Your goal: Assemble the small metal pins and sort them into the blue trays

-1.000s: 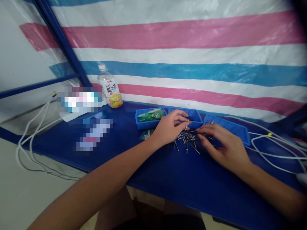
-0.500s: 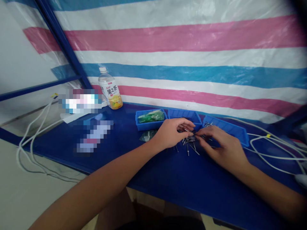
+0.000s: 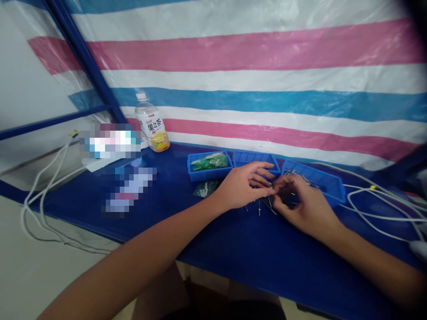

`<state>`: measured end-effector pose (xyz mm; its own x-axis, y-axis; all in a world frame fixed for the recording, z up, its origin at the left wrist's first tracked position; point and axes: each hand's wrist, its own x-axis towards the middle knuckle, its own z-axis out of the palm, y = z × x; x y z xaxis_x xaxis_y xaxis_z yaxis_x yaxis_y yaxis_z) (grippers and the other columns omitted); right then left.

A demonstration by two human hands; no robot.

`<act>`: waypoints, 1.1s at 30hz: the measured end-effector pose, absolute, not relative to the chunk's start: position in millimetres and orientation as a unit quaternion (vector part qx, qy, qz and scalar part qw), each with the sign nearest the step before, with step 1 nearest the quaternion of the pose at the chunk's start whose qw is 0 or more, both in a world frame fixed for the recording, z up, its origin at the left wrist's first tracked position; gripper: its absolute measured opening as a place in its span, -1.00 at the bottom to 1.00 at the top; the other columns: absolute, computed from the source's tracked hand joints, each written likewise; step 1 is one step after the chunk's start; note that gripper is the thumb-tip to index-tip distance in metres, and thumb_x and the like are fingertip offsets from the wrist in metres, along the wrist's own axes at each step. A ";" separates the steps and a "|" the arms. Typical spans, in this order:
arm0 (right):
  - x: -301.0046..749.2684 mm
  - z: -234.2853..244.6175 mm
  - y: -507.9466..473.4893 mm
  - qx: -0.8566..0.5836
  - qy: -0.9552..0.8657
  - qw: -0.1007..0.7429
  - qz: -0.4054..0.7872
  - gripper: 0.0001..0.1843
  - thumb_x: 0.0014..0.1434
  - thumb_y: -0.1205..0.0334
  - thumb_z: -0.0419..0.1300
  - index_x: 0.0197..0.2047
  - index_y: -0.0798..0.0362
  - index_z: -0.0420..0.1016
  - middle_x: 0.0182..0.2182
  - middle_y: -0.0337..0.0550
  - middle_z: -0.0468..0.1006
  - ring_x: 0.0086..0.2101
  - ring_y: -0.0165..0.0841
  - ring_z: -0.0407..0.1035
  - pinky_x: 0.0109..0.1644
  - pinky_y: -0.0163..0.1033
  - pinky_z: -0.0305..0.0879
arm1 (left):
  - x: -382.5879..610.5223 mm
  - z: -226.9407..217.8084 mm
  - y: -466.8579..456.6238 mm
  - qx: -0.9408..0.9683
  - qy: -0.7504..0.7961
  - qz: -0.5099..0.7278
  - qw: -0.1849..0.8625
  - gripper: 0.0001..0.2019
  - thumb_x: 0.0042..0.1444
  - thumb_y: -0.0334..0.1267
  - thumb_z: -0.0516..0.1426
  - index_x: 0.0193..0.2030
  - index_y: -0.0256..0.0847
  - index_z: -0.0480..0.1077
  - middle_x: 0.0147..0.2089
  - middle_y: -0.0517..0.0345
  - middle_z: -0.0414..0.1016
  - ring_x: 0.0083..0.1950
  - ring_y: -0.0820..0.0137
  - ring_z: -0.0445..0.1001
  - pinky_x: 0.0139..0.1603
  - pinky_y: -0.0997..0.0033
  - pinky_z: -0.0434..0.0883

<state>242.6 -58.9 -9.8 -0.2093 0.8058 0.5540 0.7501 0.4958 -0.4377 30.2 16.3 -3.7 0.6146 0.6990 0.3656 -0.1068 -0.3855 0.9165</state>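
Thin metal blind rivets (image 3: 259, 209) lie loose on the blue table below my hands, mostly hidden by them. My left hand (image 3: 248, 184) reaches over the pile from the left, forefinger stretched out and thumb bent in toward the other fingers. A small metallic glint shows between them. My right hand (image 3: 302, 200) is curled in a pinch, its fingertips meeting the left thumb's tip. What it pinches is too small and covered to make out. Behind it, a right-hand blue bin (image 3: 333, 189) contains more rivets.
A left blue bin (image 3: 193, 173) holds green plastic packets; a middle blue bin (image 3: 255, 158) stands beside it. A clear packet (image 3: 205, 189) lies in front. A drink bottle (image 3: 153, 126) stands at the back left. White cables (image 3: 363, 213) loop at the right.
My left forefinger has straightened and lifted away from the thumb. The right fingers have curled more and come up against the left thumb, covering more of the rivets.
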 end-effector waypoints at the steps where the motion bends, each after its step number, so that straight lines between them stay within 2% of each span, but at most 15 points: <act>1: 242.8 -9.1 -59.2 -0.500 -0.774 0.387 0.035 -0.63 0.28 0.27 0.31 0.13 -0.02 0.43 -0.22 -0.14 0.64 -0.36 -0.27 0.57 -0.38 -0.21 0.51 | 29.5 -1.7 15.9 0.740 0.208 0.393 0.505 -0.37 0.15 -0.36 0.42 0.36 -0.22 0.42 0.18 -0.19 0.65 0.06 0.27 0.69 0.12 0.22 0.63; 3: 243.9 -7.4 -60.2 -0.499 -0.770 0.397 0.024 -0.53 0.30 0.29 0.27 0.26 -0.01 0.39 -0.21 -0.13 0.63 -0.33 -0.26 0.59 -0.37 -0.23 0.52 | 27.5 2.4 15.4 0.757 0.226 0.389 0.474 -0.43 0.21 -0.25 0.40 0.35 -0.22 0.45 0.14 -0.16 0.67 0.01 0.28 0.69 0.04 0.27 0.63; 4: 244.6 -6.5 -60.8 -0.501 -0.768 0.399 0.017 -0.54 0.31 0.29 0.26 0.26 -0.02 0.41 -0.21 -0.13 0.63 -0.33 -0.27 0.59 -0.39 -0.25 0.51 | 26.4 4.1 15.2 0.766 0.237 0.381 0.461 -0.48 0.26 -0.19 0.37 0.32 -0.21 0.48 0.06 -0.11 0.70 -0.05 0.29 0.69 -0.02 0.29 0.63; 6: 245.7 -5.1 -62.0 -0.506 -0.767 0.394 -0.002 -0.70 0.34 0.28 0.26 0.12 -0.05 0.50 -0.23 -0.15 0.64 -0.35 -0.29 0.57 -0.44 -0.28 0.46 | 24.8 6.0 14.8 0.776 0.254 0.356 0.454 -0.58 0.34 -0.13 0.30 0.27 -0.20 0.53 -0.13 -0.02 0.73 -0.19 0.32 0.69 -0.15 0.34 0.61; 8: 246.3 -4.1 -62.4 -0.510 -0.768 0.386 -0.017 -0.87 0.37 0.25 0.27 -0.01 -0.06 0.54 -0.24 -0.16 0.66 -0.39 -0.31 0.54 -0.45 -0.26 0.43 | 24.4 5.8 14.1 0.772 0.262 0.336 0.472 -0.62 0.38 -0.13 0.25 0.25 -0.20 0.55 -0.23 0.03 0.73 -0.28 0.34 0.68 -0.21 0.35 0.61; 10: 246.4 -3.5 -61.8 -0.502 -0.776 0.381 -0.026 -0.93 0.40 0.24 0.26 -0.06 -0.07 0.56 -0.22 -0.15 0.68 -0.39 -0.31 0.54 -0.37 -0.20 0.47 | 25.2 4.0 13.8 0.766 0.258 0.335 0.484 -0.66 0.40 -0.18 0.22 0.23 -0.21 0.58 -0.18 0.00 0.75 -0.25 0.33 0.71 -0.16 0.33 0.63; 15: 247.9 -3.6 -58.5 -0.454 -0.798 0.393 -0.047 -0.88 0.41 0.26 0.28 -0.01 -0.06 0.58 -0.13 -0.08 0.68 -0.23 -0.21 0.59 -0.16 -0.09 0.52 | 27.2 -2.2 17.8 0.777 0.260 0.345 0.457 -0.75 0.37 -0.24 0.23 0.09 -0.19 0.67 -0.06 -0.02 0.77 -0.06 0.25 0.74 0.04 0.20 0.65; 20: 249.4 -6.2 -58.1 -0.459 -0.797 0.390 -0.032 -0.86 0.41 0.28 0.28 0.02 -0.06 0.59 -0.11 -0.08 0.69 -0.27 -0.25 0.58 -0.20 -0.12 0.52 | 28.4 -7.9 23.6 0.736 0.221 0.352 0.535 -0.69 0.38 -0.26 0.24 0.21 -0.19 0.61 0.07 -0.09 0.74 0.10 0.23 0.72 0.20 0.13 0.62; 25: 248.9 -7.5 -58.9 -0.454 -0.800 0.392 -0.031 -0.85 0.42 0.30 0.28 0.03 -0.07 0.58 -0.08 -0.09 0.69 -0.19 -0.23 0.61 -0.13 -0.12 0.54 | 29.1 -7.1 24.7 0.722 0.215 0.345 0.560 -0.71 0.34 -0.28 0.29 0.17 -0.22 0.64 0.17 -0.11 0.71 0.19 0.19 0.68 0.33 0.05 0.56; 33: 247.4 -6.1 -59.0 -0.443 -0.805 0.394 -0.032 -0.83 0.42 0.31 0.29 0.05 -0.07 0.58 -0.08 -0.10 0.68 -0.21 -0.25 0.61 -0.13 -0.14 0.53 | 28.1 -4.4 24.3 0.696 0.240 0.332 0.590 -0.73 0.31 -0.31 0.31 0.12 -0.23 0.66 0.14 -0.10 0.72 0.17 0.21 0.69 0.36 0.09 0.53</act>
<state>247.4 -59.0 -6.1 -0.2975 0.6874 0.6626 0.7375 0.6062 -0.2977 28.1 24.3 -4.4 0.6646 0.7254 0.1793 -0.0580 -0.1892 0.9802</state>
